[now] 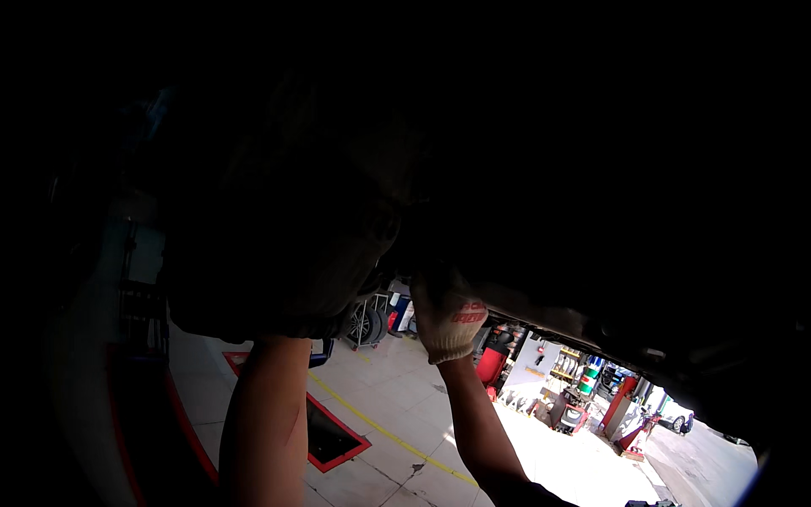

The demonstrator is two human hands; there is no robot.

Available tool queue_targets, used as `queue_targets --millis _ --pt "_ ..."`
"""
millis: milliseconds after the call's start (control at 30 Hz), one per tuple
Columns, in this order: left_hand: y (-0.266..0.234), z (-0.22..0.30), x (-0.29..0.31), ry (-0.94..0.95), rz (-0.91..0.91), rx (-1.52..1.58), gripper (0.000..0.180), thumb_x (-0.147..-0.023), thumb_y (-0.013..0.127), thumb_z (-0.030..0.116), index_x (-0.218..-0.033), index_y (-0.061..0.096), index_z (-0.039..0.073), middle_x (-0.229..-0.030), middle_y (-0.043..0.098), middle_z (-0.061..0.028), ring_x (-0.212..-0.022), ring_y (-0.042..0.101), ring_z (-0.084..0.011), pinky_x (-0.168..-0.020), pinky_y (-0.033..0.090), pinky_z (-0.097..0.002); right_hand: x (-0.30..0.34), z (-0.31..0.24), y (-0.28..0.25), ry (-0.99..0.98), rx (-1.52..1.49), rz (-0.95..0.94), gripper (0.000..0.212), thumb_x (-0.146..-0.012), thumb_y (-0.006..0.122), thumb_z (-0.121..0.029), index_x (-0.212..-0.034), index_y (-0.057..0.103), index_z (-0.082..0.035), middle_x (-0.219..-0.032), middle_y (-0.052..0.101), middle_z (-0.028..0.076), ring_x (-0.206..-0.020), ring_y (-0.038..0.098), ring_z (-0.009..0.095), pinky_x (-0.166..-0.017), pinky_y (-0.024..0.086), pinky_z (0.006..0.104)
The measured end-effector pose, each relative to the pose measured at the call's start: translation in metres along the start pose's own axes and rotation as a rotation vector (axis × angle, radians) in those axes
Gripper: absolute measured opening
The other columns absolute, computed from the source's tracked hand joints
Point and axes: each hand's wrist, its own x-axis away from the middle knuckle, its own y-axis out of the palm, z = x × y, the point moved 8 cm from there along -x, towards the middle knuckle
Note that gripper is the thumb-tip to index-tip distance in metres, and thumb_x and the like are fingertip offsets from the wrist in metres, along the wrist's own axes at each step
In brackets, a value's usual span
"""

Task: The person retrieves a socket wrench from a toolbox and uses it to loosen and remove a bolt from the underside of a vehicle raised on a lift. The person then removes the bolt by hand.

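Vehicle underside [545,317] hides the left hand and shadows the gloved right hand [445,313]; I cannot tell their grip.

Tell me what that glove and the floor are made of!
The right-hand glove looks like matte knitted cloth, perhaps cotton: its cuff is ribbed. The workshop floor looks like pale tile, maybe ceramic, fairly smooth: straight joints cross it.
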Motion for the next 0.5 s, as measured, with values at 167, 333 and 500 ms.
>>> queue_targets --millis 167,333,500 --pt "-0.022 0.013 0.003 -0.010 0.051 -0.051 0.057 -0.111 0.038 0.042 -0.148 0.047 -0.001 -0.150 0.051 -0.0161 -0.134 0.051 -0.0253 -0.115 0.040 -0.0389 0.006 -0.063 0.045 -0.011 0.207 -0.192 0.024 -0.094 0.069 -0.028 -0.112 0.072 -0.011 -0.095 0.074 0.018 -0.083 0.073 0.037 -0.069 0.058 0.0414" --pt "0.025 -0.019 -0.020 -0.005 -0.028 0.066 0.057 -0.111 0.038 0.042 -0.148 0.047 -0.001 -0.151 0.051 -0.0162 -0.135 0.050 -0.0254 -0.115 0.040 -0.0390 0.006 0.049 -0.016 0.193 -0.047 -0.067 0.022 -0.101 0.056 -0.012 -0.113 0.066 0.003 -0.089 0.075 0.017 -0.073 0.074 0.026 -0.062 0.058 0.0369" --pt "0.002 -0.012 -0.019 -0.019 0.021 0.022 0.057 -0.111 0.037 0.042 -0.148 0.047 -0.001 -0.151 0.051 -0.0163 -0.135 0.050 -0.0255 -0.116 0.039 -0.0392 0.003 -0.061 0.031 -0.367 0.268 0.001 0.028 -0.094 0.069 -0.031 -0.112 0.070 -0.011 -0.086 0.075 0.010 -0.071 0.073 0.031 -0.060 0.056 0.0368"
